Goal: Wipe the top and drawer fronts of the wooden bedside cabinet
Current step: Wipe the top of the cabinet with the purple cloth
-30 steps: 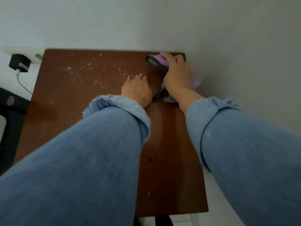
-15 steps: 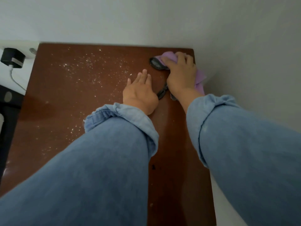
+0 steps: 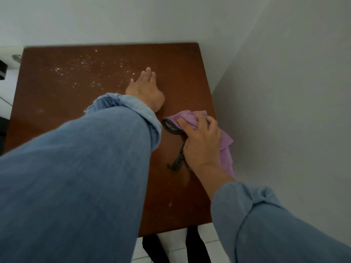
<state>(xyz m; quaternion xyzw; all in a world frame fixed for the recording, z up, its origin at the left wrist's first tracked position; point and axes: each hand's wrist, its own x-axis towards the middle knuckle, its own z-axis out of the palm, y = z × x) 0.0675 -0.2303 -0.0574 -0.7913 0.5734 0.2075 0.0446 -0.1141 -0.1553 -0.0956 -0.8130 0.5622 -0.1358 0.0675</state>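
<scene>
Nearest: two rolled denim sleeves, soft blue, cuffs turned back above the wrists. Below the front edge of the cabinet top, pale floor tiles and two dark straps or legs; cannot tell which.

Right side, by the wall: right hand curled round a bunched purple cloth, fingers gripping it with the knuckles up. Cloth looks soft and thin, creased, with a loose tail trailing toward the wrist along the cabinet's right edge. Under and just left of that hand lies a pair of dark glasses: one rounded lens shows at the thumb, a thin arm runs back toward the near edge. Whether the fingers also grip the frame, I cannot tell; cloth and frame touch.

Middle: left hand flat on the wood, fingers straight and together, holding nothing, bracing.

Far left quarter: white specks, fine and scattered like crumbs or powder, thickest toward the back. A few stray flecks near the front. The wood is dark reddish-brown, smooth, with a dull sheen and a squared shape. It sits in a corner of plain pale walls. At the far left a white ledge and something black, partly cut off.

Judgement: the top is only part wiped and the drawer fronts are not in view. The glasses want lifting clear first, or the cloth will drag them. Then spread the cloth flatter and sweep the specks in overlapping strokes toward one edge, gathering rather than scattering, moving the bracing hand out of the path.
</scene>
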